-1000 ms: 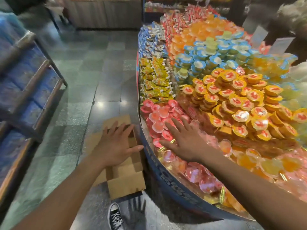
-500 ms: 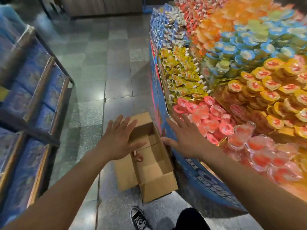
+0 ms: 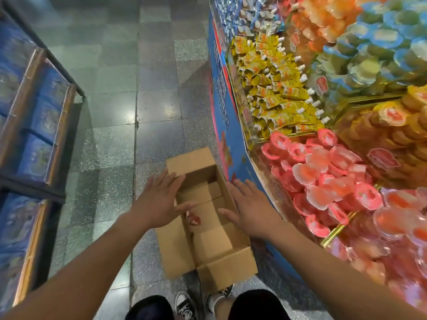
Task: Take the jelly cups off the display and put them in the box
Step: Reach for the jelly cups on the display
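Operator: Hovering above the cardboard box [image 3: 209,229], the left hand [image 3: 159,202] and right hand [image 3: 250,210] both show an open grip, fingers spread, holding nothing. Why is the box set there?

Technician: It stands on the floor [image 3: 115,112] just beside the blue display wall [image 3: 227,125], flaps folded out, probably to keep each transfer short. One red jelly cup [image 3: 195,220] lies inside on the box bottom.

Operator: And the remaining stock?

Technician: Pink jelly cups [image 3: 321,179] are heaped in the display compartment nearest the box. Judged progress: barely begun. Next step calls for the right hand to reach over the rim
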A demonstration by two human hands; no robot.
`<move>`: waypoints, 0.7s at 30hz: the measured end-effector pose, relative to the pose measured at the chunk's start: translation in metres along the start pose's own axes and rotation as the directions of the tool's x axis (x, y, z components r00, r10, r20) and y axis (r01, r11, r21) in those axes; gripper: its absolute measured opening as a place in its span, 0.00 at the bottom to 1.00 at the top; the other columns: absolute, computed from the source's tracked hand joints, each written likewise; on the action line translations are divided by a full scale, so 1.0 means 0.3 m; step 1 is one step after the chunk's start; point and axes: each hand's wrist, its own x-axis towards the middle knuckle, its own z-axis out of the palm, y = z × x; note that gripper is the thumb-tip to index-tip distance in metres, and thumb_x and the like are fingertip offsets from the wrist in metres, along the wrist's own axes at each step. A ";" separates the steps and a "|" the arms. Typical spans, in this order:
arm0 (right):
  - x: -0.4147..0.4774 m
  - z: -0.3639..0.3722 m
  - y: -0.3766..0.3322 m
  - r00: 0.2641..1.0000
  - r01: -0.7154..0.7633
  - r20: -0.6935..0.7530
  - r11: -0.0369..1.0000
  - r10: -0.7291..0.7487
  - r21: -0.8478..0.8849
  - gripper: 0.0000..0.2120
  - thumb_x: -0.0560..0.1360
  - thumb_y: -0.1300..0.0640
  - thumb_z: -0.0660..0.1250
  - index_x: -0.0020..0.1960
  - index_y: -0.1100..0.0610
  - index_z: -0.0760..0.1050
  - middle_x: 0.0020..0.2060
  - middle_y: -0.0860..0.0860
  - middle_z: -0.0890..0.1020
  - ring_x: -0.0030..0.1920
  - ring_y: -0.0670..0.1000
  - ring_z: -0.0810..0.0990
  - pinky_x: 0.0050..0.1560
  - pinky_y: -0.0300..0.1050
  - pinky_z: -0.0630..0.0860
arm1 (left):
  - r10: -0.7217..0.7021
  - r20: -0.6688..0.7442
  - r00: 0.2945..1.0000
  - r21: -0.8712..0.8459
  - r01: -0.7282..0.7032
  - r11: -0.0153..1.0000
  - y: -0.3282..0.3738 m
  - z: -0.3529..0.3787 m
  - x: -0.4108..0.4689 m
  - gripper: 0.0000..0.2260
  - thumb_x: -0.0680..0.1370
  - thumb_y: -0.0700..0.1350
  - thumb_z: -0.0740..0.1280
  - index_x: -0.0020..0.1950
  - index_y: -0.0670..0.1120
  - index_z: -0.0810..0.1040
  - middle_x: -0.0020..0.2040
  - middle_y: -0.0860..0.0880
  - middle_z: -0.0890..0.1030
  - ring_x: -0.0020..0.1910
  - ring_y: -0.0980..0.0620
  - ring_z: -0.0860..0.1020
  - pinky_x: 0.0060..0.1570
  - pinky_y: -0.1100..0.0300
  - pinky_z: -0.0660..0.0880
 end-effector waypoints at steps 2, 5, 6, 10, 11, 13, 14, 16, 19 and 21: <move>0.103 0.103 0.013 0.999 -0.018 0.034 0.999 0.017 0.032 0.37 0.81 0.35 0.56 0.82 0.51 0.46 0.82 0.52 0.50 0.81 0.57 0.45 0.78 0.60 0.53 | -0.012 0.016 1.000 -0.010 0.012 1.000 -0.062 0.094 0.096 0.55 0.62 0.82 0.32 0.82 0.52 0.49 0.82 0.48 0.52 0.81 0.46 0.45 0.78 0.44 0.42; 0.243 0.275 0.026 0.997 -0.053 0.067 0.996 0.048 0.072 0.37 0.81 0.36 0.57 0.82 0.50 0.46 0.82 0.51 0.51 0.81 0.56 0.47 0.78 0.59 0.55 | 0.003 0.081 0.997 -0.026 -0.001 1.000 -0.150 0.254 0.242 0.56 0.61 0.82 0.34 0.82 0.51 0.49 0.82 0.47 0.52 0.81 0.45 0.46 0.78 0.45 0.43; 0.293 0.337 0.034 0.996 -0.065 0.071 0.994 0.059 0.083 0.37 0.81 0.35 0.56 0.82 0.50 0.47 0.81 0.51 0.52 0.81 0.56 0.47 0.78 0.58 0.55 | 0.003 0.100 0.995 -0.019 -0.001 1.000 -0.178 0.314 0.295 0.54 0.63 0.81 0.36 0.82 0.51 0.48 0.82 0.47 0.52 0.81 0.45 0.45 0.78 0.46 0.43; 0.520 0.613 0.085 0.994 -0.095 0.061 0.991 0.089 0.090 0.36 0.80 0.35 0.55 0.82 0.52 0.51 0.81 0.51 0.55 0.80 0.54 0.50 0.78 0.55 0.56 | 0.038 0.171 0.985 -0.015 -0.036 0.999 -0.304 0.599 0.528 0.52 0.65 0.80 0.36 0.82 0.52 0.46 0.82 0.46 0.50 0.81 0.45 0.46 0.79 0.45 0.45; 0.580 0.693 0.101 0.992 -0.114 0.065 0.989 0.108 0.098 0.37 0.80 0.35 0.55 0.82 0.52 0.50 0.80 0.51 0.55 0.80 0.54 0.50 0.78 0.56 0.56 | 0.051 0.183 0.982 -0.016 -0.049 0.999 -0.337 0.678 0.587 0.51 0.65 0.79 0.37 0.82 0.51 0.46 0.82 0.46 0.51 0.81 0.45 0.45 0.79 0.45 0.46; 0.702 0.856 0.132 0.988 -0.146 0.062 0.984 0.140 0.105 0.37 0.80 0.34 0.55 0.82 0.52 0.50 0.80 0.51 0.56 0.80 0.54 0.51 0.78 0.57 0.56 | 0.083 0.205 0.975 -0.006 -0.084 0.996 -0.395 0.822 0.698 0.50 0.66 0.78 0.39 0.82 0.50 0.47 0.82 0.45 0.51 0.81 0.45 0.46 0.79 0.46 0.47; 0.758 0.936 0.146 0.985 -0.165 0.066 0.979 0.159 0.116 0.37 0.80 0.34 0.56 0.82 0.52 0.50 0.80 0.51 0.57 0.80 0.54 0.52 0.77 0.57 0.57 | 0.091 0.218 0.972 0.001 -0.093 0.996 -0.419 0.890 0.747 0.49 0.68 0.77 0.41 0.82 0.49 0.47 0.82 0.45 0.52 0.81 0.44 0.46 0.79 0.46 0.46; 0.861 1.090 0.179 0.978 -0.203 0.080 0.967 0.192 0.153 0.37 0.80 0.35 0.56 0.81 0.52 0.50 0.80 0.51 0.57 0.79 0.55 0.52 0.77 0.57 0.57 | 0.098 0.236 0.967 0.026 -0.107 0.994 -0.457 1.027 0.845 0.43 0.75 0.74 0.49 0.82 0.48 0.47 0.82 0.45 0.52 0.81 0.44 0.47 0.79 0.46 0.46; 1.001 1.300 0.228 0.968 -0.242 0.101 0.957 0.229 0.159 0.37 0.80 0.35 0.57 0.81 0.53 0.52 0.79 0.52 0.60 0.78 0.56 0.56 0.76 0.56 0.59 | 0.105 0.261 0.960 0.048 -0.122 0.991 -0.496 1.210 0.986 0.39 0.79 0.68 0.55 0.82 0.47 0.49 0.81 0.45 0.54 0.81 0.44 0.49 0.79 0.47 0.47; 1.081 1.427 0.259 0.959 -0.272 0.126 0.948 0.253 0.168 0.37 0.80 0.35 0.58 0.81 0.53 0.53 0.78 0.52 0.61 0.78 0.55 0.57 0.76 0.56 0.61 | 0.106 0.280 0.954 0.044 -0.123 0.991 -0.514 1.337 1.074 0.39 0.78 0.68 0.57 0.82 0.47 0.51 0.81 0.44 0.57 0.80 0.43 0.52 0.78 0.47 0.50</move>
